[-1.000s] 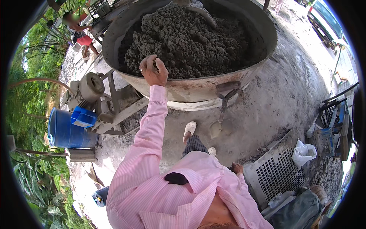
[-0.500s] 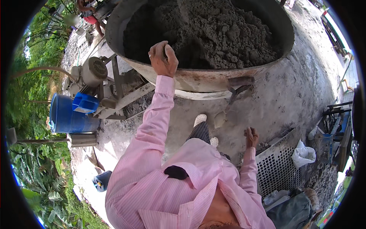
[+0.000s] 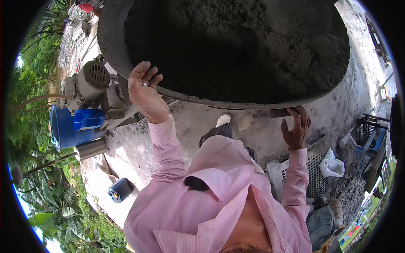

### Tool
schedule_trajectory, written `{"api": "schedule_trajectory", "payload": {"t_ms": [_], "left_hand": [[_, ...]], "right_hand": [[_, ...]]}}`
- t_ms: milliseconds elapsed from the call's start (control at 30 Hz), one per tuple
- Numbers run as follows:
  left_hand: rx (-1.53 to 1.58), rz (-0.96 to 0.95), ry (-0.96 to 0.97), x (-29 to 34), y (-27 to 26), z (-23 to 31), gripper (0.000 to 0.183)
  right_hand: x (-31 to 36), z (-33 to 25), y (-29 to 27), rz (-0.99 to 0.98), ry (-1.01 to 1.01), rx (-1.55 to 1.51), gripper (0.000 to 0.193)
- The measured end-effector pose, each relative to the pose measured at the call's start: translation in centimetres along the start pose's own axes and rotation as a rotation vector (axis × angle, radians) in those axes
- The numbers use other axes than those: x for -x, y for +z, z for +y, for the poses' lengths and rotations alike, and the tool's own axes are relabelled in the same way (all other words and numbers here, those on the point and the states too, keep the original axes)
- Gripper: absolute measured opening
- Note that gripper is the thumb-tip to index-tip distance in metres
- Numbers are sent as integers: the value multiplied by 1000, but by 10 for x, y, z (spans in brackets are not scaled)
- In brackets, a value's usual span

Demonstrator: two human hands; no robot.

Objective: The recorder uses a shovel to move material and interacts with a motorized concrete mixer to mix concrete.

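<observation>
A large round mixing pan full of grey, crumbly mix fills the top of the view, its near rim close to me. My left hand is beside the pan's near-left rim, palm showing, fingers apart and loosely bent, holding nothing. One finger has a ring. Below the near-right rim, my right hand has its fingers bent against the end of a short bar-like part under the pan. Its thumb stands apart; whether the fingertips grip anything is hidden.
A motor on a frame stands left of the pan, with a blue barrel below it. A dark jerrycan sits on the ground at left. To the right are a perforated crate and a white sack.
The pan's rim appears lower and closer, its inside darker. My left hand has left the rim, moved left and opened. My right hand has risen to the bar under the pan.
</observation>
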State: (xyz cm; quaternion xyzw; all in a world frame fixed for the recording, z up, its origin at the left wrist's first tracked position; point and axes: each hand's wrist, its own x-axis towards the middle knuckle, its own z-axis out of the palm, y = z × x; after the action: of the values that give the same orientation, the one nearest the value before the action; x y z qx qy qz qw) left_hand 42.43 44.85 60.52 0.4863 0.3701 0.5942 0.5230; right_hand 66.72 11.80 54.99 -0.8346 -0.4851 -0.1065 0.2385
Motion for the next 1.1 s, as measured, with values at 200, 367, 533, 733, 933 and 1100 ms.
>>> {"api": "schedule_trajectory", "payload": {"t_ms": [200,367,533,733,933,1100], "left_hand": [[-227,-43,2,-46,9,9,50],[-294,-109,-46,-54,10,-4,45],[-388,-140,-50,-48,7,-9,43],[-458,-193,-27,-45,15,-5,40],[-436,-304,-22,-1,61,11,40],[-345,-510,-6,74,141,23,34]], "right_hand": [[13,-1,0,-37,5,139,48],[73,27,-40,36,135,307,42],[118,57,-97,-55,311,509,40],[183,100,-158,-274,708,749,39],[184,111,-164,-272,932,232,30],[200,142,-140,240,1258,-527,31]]}}
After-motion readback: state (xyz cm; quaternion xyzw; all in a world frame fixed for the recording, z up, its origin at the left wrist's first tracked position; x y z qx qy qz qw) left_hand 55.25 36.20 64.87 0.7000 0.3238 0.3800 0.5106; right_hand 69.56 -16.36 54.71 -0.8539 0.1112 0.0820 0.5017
